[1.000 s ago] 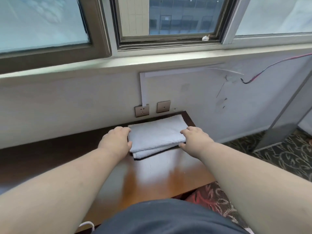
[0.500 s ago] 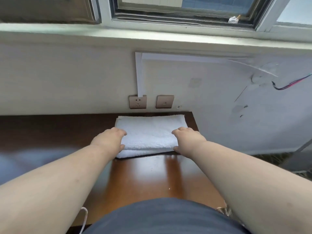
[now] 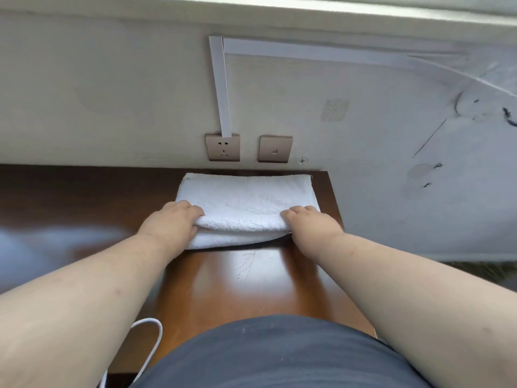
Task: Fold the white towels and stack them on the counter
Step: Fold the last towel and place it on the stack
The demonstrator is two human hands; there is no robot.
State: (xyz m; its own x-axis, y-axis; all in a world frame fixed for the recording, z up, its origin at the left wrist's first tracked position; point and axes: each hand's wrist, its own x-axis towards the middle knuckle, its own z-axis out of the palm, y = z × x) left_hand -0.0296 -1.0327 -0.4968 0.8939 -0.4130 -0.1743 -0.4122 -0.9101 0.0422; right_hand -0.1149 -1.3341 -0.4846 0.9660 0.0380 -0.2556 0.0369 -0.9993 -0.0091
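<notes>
Folded white towels (image 3: 246, 200) lie stacked at the back right of the dark wooden counter (image 3: 246, 278), close to the wall. My left hand (image 3: 173, 222) grips the near left corner of the top towel, fingers curled over its edge. My right hand (image 3: 310, 222) grips the near right corner the same way. The top towel's near edge is lifted a little off the lower layer (image 3: 223, 240), which lies flat on the wood.
Two bronze wall plates, a socket (image 3: 223, 147) and a switch (image 3: 275, 149), sit on the wall just behind the towels. The counter's right edge (image 3: 340, 219) ends beside my right hand. A white cord (image 3: 152, 348) loops at the counter's near edge.
The view has tilted down and closer. My hands now curl round the top towel's near corners, and its front edge has risen slightly off the layer beneath.
</notes>
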